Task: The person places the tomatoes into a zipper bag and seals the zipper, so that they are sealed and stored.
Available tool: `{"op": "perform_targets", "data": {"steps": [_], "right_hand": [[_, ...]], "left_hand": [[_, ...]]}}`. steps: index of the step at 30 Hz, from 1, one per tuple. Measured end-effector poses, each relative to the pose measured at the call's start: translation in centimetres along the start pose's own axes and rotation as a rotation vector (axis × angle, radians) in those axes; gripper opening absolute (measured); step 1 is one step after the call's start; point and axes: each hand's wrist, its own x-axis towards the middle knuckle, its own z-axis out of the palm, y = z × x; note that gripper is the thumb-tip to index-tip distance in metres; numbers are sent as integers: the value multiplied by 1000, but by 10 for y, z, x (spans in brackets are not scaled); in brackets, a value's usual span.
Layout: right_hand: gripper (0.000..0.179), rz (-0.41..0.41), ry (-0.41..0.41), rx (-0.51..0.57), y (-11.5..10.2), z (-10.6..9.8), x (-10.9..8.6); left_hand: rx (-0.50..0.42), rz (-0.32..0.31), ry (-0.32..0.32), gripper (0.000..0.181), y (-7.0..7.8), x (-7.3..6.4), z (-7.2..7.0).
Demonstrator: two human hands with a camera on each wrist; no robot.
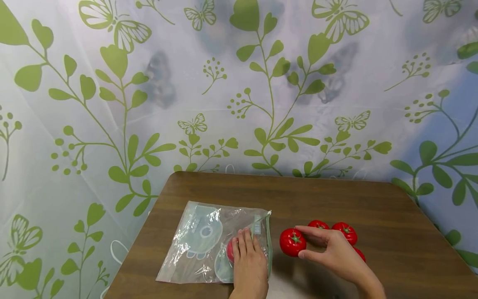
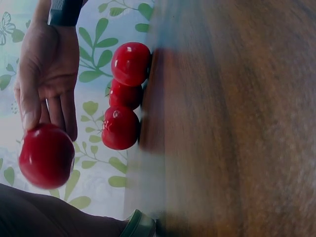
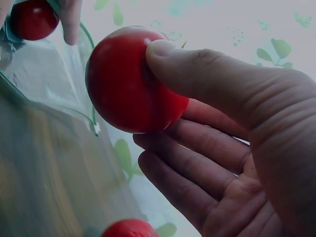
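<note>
Lying in clear plastic bag: one round red tomato, part-covered by straight-fingered left hand. Second tomato is pinched by right hand; three tomatoes are left unbagged.

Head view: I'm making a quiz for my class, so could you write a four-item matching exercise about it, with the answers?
Column one:
1. left hand
2. right hand
3. bag
4. table

Column two:
A. holding a tomato
B. brown
C. at the bag, to the left of the other hand
D. see-through, with a green edge

Pairs: 1-C, 2-A, 3-D, 4-B
</note>
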Motion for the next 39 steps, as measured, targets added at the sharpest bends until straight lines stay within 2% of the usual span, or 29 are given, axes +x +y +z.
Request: {"op": "perform_targets", "data": {"steps": [12,23,34,39], "right_hand": [[60,-43,-89,63,11,31,20],[60,-72,-146,52,20,53,31],[61,-109,-174,54,21,71,38],[61,-113,-180,16,19,77,41]], "left_hand": [[20,-6,-66,101,0,0,-4],[-9,-15,-58,94,1,0,-4],[-3,-24,-97,104,2,2,-5],[1,-22,-88,101,2,2,-4]]}}
